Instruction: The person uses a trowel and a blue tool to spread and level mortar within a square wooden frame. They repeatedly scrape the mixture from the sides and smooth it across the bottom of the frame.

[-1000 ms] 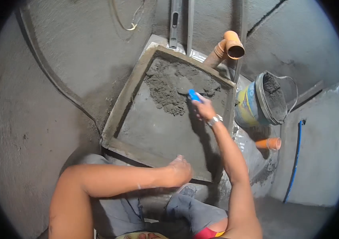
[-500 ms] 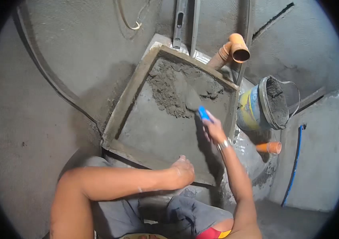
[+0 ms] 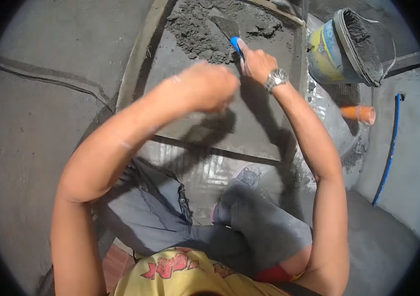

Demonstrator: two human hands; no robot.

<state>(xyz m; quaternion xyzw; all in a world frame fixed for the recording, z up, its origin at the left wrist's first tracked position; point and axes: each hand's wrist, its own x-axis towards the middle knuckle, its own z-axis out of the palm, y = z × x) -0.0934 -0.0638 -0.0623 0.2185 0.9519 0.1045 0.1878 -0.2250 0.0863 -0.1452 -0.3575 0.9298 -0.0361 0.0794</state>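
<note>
My right hand [image 3: 258,63] grips the blue handle of a trowel [image 3: 229,29], whose grey blade lies against a heap of grey mortar [image 3: 200,29] on a square mixing board [image 3: 180,113]. A silver watch sits on that wrist. My left hand [image 3: 210,86] is raised above the board in front of the camera, blurred, its fingers curled inward with nothing visible in them. My knees in grey trousers are below, at the board's near edge.
A bucket [image 3: 333,49] with yellow and blue sides, coated with mortar, tilts at the upper right. An orange pipe end [image 3: 360,113] sticks out of the floor below it. A blue hose [image 3: 387,153] runs down the right wall. Rendered cement walls surround.
The view has tilted down toward my lap. My left hand lifted off the board's near edge and now hangs above it. The right hand stays on the trowel at the mortar heap.
</note>
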